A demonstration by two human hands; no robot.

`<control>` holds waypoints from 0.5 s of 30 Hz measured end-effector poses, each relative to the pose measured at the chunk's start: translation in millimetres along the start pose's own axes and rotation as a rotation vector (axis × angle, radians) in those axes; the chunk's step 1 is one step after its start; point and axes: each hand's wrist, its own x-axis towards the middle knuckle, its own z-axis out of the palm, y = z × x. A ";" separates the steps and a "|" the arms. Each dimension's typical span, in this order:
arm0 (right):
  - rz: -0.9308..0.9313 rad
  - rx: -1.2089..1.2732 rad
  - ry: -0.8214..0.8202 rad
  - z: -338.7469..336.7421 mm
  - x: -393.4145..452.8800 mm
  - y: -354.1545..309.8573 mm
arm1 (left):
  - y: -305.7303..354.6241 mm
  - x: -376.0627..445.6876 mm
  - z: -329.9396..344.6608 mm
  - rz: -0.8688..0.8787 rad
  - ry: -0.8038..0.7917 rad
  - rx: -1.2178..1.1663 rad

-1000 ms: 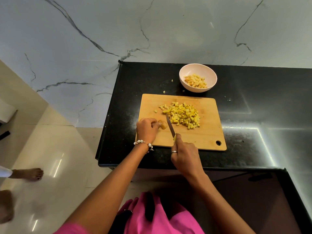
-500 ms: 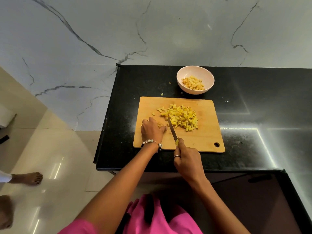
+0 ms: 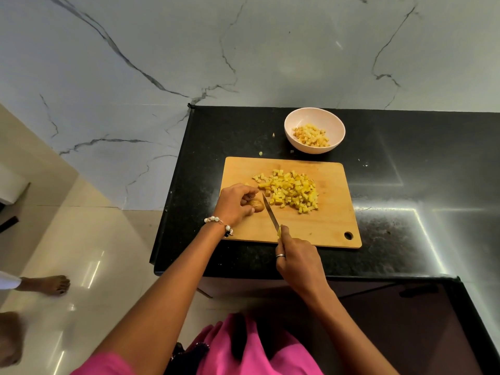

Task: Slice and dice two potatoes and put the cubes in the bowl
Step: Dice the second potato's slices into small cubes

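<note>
Since a moment ago, the knife has slid just right of the last potato end, which the left hand pinches on the board. Right hand grips the handle. Next (I think) comes another cut down. Most cubes wait on the board; the bowl on the bench holds some.

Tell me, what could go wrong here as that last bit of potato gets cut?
The potato piece is small, so the left hand holding it has fingertips close to the knife blade; a slip might nick them. The short end piece may also roll under the blade. Later, cubes heaped on the cutting board could spill onto the counter on the way to the bowl; a few bits already lie there.
</note>
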 end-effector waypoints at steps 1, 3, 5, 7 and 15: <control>-0.003 -0.016 -0.007 2.5 -0.1 1.2 | -0.7 -0.7 2.1 -0.012 0.024 0.025; -0.009 -0.036 -0.007 6.7 0.0 3.2 | -0.4 -2.3 8.0 -0.077 0.057 0.080; -0.029 -0.024 -0.017 7.9 1.4 2.0 | 1.7 -4.4 13.6 -0.129 0.059 0.098; -0.053 0.001 -0.021 8.0 3.3 -0.2 | 3.6 -5.6 17.7 -0.125 0.049 0.099; -0.048 -0.011 0.016 7.7 10.0 -2.6 | 1.5 -4.9 20.2 -0.091 0.095 0.073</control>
